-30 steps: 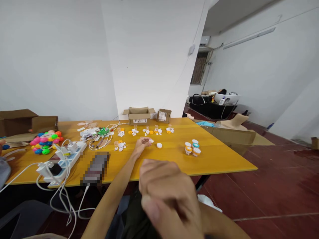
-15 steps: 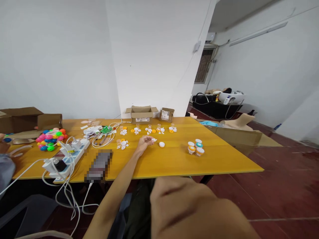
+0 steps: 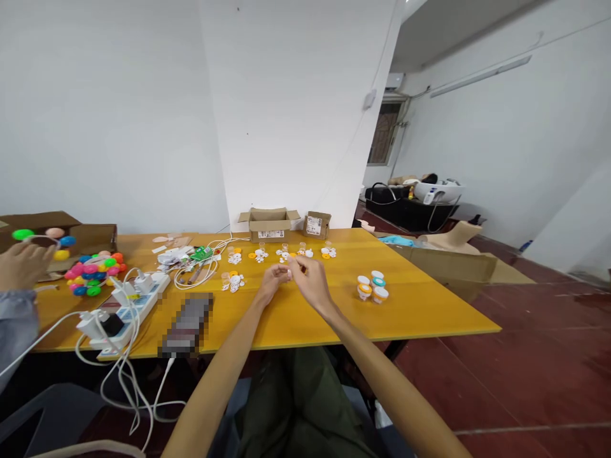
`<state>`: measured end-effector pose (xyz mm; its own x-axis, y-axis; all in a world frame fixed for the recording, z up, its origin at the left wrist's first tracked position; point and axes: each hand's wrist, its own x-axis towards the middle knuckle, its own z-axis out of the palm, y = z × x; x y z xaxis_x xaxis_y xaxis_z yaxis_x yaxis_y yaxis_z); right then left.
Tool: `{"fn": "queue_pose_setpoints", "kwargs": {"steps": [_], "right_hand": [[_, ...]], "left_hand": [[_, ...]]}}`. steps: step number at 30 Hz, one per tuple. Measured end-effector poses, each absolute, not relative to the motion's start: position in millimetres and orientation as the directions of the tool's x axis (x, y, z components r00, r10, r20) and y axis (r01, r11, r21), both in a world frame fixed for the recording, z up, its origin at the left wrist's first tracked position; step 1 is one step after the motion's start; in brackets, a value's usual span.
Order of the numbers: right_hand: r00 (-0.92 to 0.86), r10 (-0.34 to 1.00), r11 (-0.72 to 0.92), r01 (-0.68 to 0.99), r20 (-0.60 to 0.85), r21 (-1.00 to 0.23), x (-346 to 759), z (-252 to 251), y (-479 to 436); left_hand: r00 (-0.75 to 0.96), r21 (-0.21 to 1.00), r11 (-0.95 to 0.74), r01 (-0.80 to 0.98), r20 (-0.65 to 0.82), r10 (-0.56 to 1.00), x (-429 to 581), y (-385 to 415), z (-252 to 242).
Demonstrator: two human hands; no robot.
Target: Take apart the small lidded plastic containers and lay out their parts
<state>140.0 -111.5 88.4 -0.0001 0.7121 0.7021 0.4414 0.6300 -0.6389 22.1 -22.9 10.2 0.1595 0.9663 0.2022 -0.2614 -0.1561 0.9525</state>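
Note:
Above the yellow table, my left hand (image 3: 271, 284) pinches a small white plastic part (image 3: 289, 275). My right hand (image 3: 311, 282) meets it from the right, fingers closed and bent toward the same part; whatever lies in its fingertips is hidden. Behind my hands lie little groups of white gear-like pieces (image 3: 260, 256), orange discs (image 3: 326, 256) and clear cups (image 3: 225, 278). To the right of my hands, several small round containers (image 3: 363, 289) with white, orange and teal rings stand close together. The white round cap is out of sight behind my right hand.
Two cardboard boxes (image 3: 271, 226) stand against the wall. At left are a power strip (image 3: 126, 318) with tangled cables, a blurred-out phone (image 3: 187, 324), a green circuit board (image 3: 202, 253) and colourful balls (image 3: 93, 273). Another person's hand (image 3: 26, 264) holds a ball ring.
My right hand has come from close to the camera up to my left hand over the table. At far left, the other person's hand has raised a ring of coloured balls.

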Motion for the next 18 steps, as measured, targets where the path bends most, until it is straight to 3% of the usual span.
{"fn": "queue_pose_setpoints", "kwargs": {"steps": [5, 8, 14, 18], "right_hand": [[0.17, 0.777, 0.386, 0.631, 0.606, -0.673, 154.7, 55.2, -82.5], [0.179, 0.804, 0.286, 0.72, 0.567, -0.633, 157.5, 31.7, -74.6], [0.071, 0.779, 0.275, 0.854, 0.623, -0.441, 160.7, 20.9, -71.6], [0.109, 0.788, 0.198, 0.886, 0.605, -0.418, 169.4, 15.9, -72.0]], "left_hand": [[0.203, 0.941, -0.163, -0.296, 0.229, 0.952, 17.0, -33.2, 19.2], [0.189, 0.926, -0.165, -0.339, 0.239, 0.953, 16.5, -37.3, 23.4], [0.22, 0.92, -0.146, -0.363, 0.237, 0.946, 16.7, -38.0, 24.7], [0.181, 0.926, -0.158, -0.343, 0.23, 0.956, 15.1, -36.9, 23.4]]}}
